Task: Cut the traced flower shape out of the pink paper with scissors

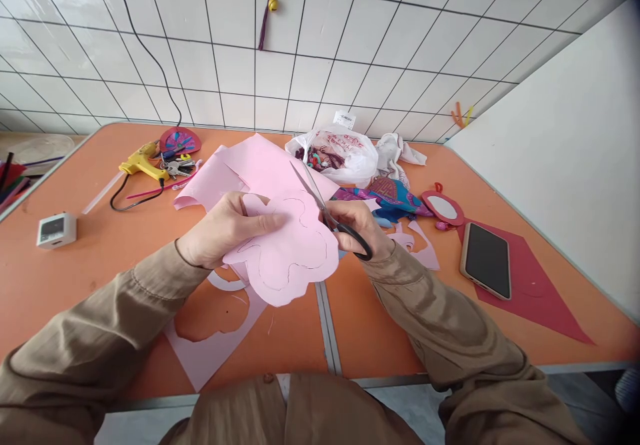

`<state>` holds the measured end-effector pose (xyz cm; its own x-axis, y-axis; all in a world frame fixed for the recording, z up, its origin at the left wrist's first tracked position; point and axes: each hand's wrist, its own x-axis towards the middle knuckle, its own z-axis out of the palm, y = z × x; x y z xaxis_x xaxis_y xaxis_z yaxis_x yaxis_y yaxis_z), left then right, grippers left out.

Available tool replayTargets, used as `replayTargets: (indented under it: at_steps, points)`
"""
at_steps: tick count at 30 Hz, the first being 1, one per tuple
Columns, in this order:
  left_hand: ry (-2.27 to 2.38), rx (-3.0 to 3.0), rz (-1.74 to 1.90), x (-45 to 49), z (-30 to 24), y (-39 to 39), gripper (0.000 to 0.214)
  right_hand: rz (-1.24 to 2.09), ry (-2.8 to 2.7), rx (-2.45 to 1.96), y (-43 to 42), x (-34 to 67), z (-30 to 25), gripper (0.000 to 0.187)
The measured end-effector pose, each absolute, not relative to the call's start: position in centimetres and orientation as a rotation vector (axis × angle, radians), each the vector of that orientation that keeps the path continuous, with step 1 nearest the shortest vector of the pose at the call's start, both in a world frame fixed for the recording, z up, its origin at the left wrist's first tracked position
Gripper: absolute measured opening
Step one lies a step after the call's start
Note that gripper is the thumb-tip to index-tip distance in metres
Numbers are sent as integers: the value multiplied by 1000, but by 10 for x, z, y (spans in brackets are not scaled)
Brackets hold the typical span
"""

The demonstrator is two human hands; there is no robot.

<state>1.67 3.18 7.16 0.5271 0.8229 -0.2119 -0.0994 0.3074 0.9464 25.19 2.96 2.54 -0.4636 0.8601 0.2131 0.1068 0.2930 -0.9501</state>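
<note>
Held up over the table is a pink paper flower shape (pixel 295 251) with a dark wavy outline drawn inside its edge. My left hand (pixel 225 228) pinches its left side, thumb on top. In my right hand (pixel 363 225) is a pair of scissors (pixel 320 201) with black handles, fingers through the loops. The blades point up and left, apart at the tips, along the upper right edge of the paper. Beneath lies a pink paper offcut (pixel 215 355) with a rounded hole. Behind the flower rests a larger folded pink sheet (pixel 265 158).
A yellow glue gun (pixel 143 165), keys (pixel 179 167) and a white charger (pixel 57 230) lie on the left. Behind stands a white plastic bag (pixel 357 158) beside patterned blue fabric (pixel 395 198). At right, a phone (pixel 486 260) lies on red paper (pixel 540 291), near pink scraps (pixel 425 248).
</note>
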Motion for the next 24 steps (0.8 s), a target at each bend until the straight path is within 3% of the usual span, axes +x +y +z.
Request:
replayTargets:
  at_steps: [6, 15, 24]
  points:
    - [842, 1076, 706, 16, 74, 32, 29, 1201, -1828, -848, 29, 252, 28, 14]
    - [804, 1164, 641, 10, 74, 36, 20, 1226, -1875, -863, 29, 262, 32, 11]
    - [766, 1291, 580, 3, 71, 38, 25, 1218, -2030, -875, 28, 262, 44, 8]
